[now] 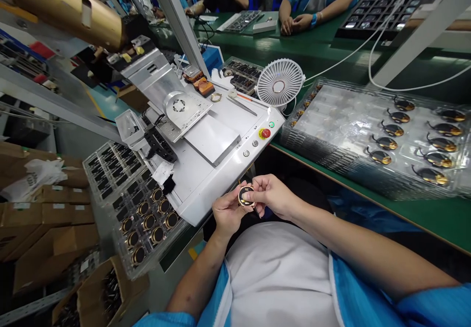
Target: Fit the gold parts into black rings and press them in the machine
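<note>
Close to my body, in front of the white machine's edge, I hold a round watch case [243, 195] with a gold rim and dark inside. My left hand [227, 210] grips its left side between thumb and fingers. My right hand [270, 195] has its thumb pressed onto the dark face, with the fingers curled behind the rim. Parts of the case are covered by my fingers. Just beyond my hands stands the white machine [221, 180] with a metal plate [213, 138], buttons and a red emergency stop knob [265, 133].
A white fan [279, 83] stands at the machine's back right. Right of it, stacked clear trays [331, 155] carry dark round parts with gold edges. At left, a clear tray [130, 263] holds several gold-rimmed cases. Tweezers [242, 105] lie on the machine. Co-workers sit across the green table [235, 47].
</note>
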{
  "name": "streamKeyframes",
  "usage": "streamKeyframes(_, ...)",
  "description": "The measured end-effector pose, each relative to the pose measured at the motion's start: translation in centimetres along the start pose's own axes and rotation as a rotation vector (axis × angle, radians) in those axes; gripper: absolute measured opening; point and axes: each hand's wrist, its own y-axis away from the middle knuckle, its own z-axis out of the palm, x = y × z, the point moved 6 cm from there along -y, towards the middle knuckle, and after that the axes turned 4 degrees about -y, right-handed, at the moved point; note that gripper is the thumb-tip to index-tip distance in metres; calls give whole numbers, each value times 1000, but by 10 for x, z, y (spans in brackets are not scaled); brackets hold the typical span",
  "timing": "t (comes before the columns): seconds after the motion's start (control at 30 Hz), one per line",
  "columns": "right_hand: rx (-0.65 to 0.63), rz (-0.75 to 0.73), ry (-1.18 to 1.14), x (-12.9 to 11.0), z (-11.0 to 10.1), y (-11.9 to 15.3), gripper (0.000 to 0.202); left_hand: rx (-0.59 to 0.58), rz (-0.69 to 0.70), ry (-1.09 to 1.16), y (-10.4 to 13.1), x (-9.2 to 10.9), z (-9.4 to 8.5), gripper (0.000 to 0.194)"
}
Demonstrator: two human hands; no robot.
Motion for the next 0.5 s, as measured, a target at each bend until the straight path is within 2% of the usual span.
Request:
streamKeyframes(0.1, -55, 17, 108, -8, 0, -11, 60, 50, 13, 33, -3, 2, -3, 49)
streamKeyframes(0.17, -80, 5, 201, -21, -3, -27, 61, 86, 23, 79, -5, 6, -4, 47)
streamKeyframes(0.23, 22, -74, 240, -44, -13, -49, 61, 77, -5, 139, -7, 12, -1, 42)
streamKeyframes(0.3, 206, -172, 231, -69, -26, -70, 52, 22, -70, 185, -7, 16, 4, 35)
streamKeyframes(0.37, 329, -227, 235, -89, -32, -88, 42, -42, -119, 179, -7, 18, 8, 34)
streamKeyframes(0.5, 381, -308, 263, -106, -30, -100, 39, -38, -57, 51, -5, 20, 0, 54)
